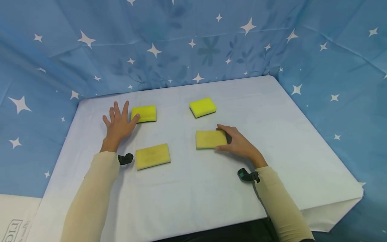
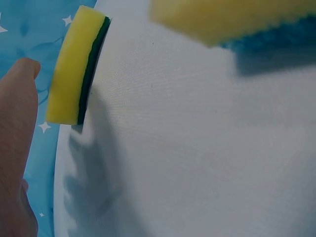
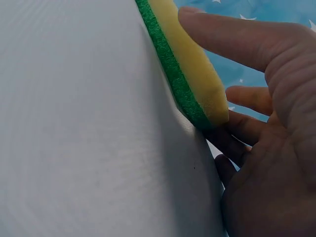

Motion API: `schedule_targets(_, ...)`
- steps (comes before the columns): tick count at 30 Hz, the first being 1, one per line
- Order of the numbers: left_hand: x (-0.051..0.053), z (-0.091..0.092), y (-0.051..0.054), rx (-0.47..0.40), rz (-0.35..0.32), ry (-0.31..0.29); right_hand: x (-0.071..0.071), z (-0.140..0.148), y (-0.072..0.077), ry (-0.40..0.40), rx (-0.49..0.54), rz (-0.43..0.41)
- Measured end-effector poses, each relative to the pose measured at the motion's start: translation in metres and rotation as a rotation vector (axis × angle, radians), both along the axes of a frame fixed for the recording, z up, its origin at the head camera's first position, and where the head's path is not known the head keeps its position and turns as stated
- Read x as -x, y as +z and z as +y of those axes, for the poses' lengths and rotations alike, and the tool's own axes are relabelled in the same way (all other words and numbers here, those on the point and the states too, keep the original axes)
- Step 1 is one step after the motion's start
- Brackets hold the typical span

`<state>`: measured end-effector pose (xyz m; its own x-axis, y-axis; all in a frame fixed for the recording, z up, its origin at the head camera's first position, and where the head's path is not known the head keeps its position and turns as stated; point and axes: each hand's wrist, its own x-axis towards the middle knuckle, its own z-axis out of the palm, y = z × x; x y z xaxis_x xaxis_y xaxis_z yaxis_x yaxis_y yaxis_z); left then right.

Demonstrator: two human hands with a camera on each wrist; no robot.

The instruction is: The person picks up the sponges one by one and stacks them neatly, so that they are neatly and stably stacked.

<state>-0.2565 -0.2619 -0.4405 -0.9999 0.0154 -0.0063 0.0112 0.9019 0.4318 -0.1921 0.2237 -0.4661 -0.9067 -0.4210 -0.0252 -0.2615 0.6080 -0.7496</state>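
Over the back-left yellow sponge [image 1: 146,113], the thumb of my left hand [image 1: 117,127] overlaps its left part in the head view, the other fingers spread beyond it. The left wrist view shows that sponge [image 2: 74,69] upright in frame, with a gap to the visible part of the hand [image 2: 15,128]. My right hand [image 1: 240,144] is around the right end of the front-right sponge [image 1: 208,139], thumb at its near edge, index finger past its far edge. In the right wrist view the hand [image 3: 276,148] has parted fingers beside the yellow-and-green sponge [image 3: 192,69]; contact is unclear.
A third sponge [image 1: 202,107] lies at the back, right of centre, and a fourth [image 1: 153,157] at the front left. All lie on a white-covered table [image 1: 187,201]. Blue star-patterned cloth [image 1: 181,40] hangs behind and beside it. A printed white surface [image 1: 15,218] shows at lower left.
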Motion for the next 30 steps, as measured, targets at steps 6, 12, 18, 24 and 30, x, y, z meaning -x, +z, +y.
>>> schedule_targets(6, -0.002, 0.001, -0.002, -0.003, -0.004, 0.012, 0.000, 0.001, -0.001, 0.014, -0.026, 0.010)
schedule_targets(12, -0.005, -0.002, -0.004, -0.018, 0.016, 0.015, 0.000, 0.001, -0.001, 0.018, -0.054, 0.012)
schedule_targets(18, -0.011, -0.001, -0.002, -0.037, 0.039, 0.013, 0.000, 0.002, -0.001, 0.021, -0.070, 0.022)
schedule_targets(24, -0.017, 0.001, 0.002, -0.066, 0.072, 0.015, 0.000, 0.001, 0.000, 0.025, -0.076, 0.021)
schedule_targets(30, -0.022, -0.002, 0.005, -0.119, 0.110, 0.019, -0.001, 0.000, 0.001, 0.023, -0.074, 0.018)
